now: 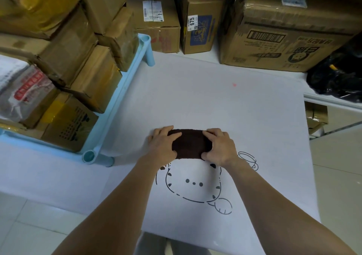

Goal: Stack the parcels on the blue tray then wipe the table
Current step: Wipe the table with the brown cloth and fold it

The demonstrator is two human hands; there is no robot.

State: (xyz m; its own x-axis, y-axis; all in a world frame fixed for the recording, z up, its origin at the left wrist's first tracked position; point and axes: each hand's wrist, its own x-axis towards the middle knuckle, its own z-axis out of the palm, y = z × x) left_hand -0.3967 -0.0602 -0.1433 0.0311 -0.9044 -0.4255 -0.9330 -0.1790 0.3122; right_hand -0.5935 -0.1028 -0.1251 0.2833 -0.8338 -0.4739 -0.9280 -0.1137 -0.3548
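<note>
A folded dark brown cloth [191, 144] lies on the white table [225, 105], just above a printed cartoon cat. My left hand [163, 143] grips the cloth's left end and my right hand [219, 147] grips its right end, both pressing it down flat. At the left stands the light blue tray [119, 97] on short legs, filled with several stacked brown parcels [78, 72], some wrapped in yellow tape.
Large cardboard boxes [284, 31] line the table's far edge. A black plastic bag [338, 78] sits at the right corner. A small pink mark [234, 85] shows on the table past the cloth. Tiled floor lies to the right and left front.
</note>
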